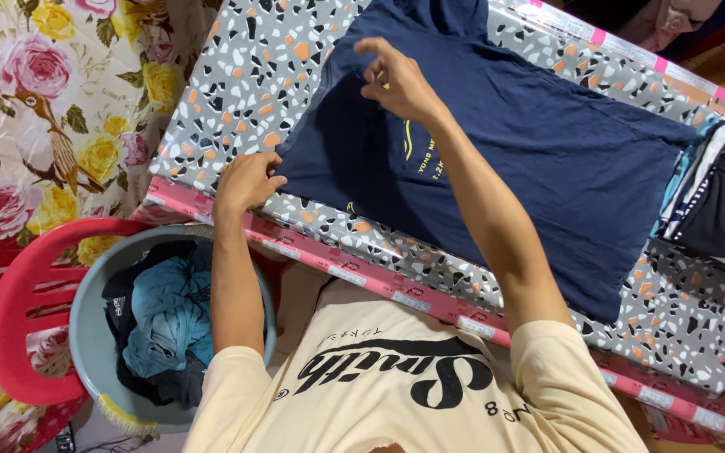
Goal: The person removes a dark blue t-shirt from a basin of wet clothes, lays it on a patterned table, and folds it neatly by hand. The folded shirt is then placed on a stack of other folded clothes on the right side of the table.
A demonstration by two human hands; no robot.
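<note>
A dark navy T-shirt (547, 159) with small yellow print lies spread flat on a table covered in grey terrazzo-pattern sheet (237, 92). My left hand (247, 180) rests at the shirt's near left corner, fingers pinching the fabric edge. My right hand (396, 80) reaches across farther up the shirt and grips a fold of the fabric near its left side. My cream T-shirt with black lettering fills the bottom of the view.
A grey-blue basin (86, 335) holding several crumpled blue and black clothes sits on a red plastic chair (18, 310) at lower left. Folded dark and striped garments (715, 193) lie at the table's right. A pink strip (396, 294) edges the table. Floral cloth (44, 109) hangs left.
</note>
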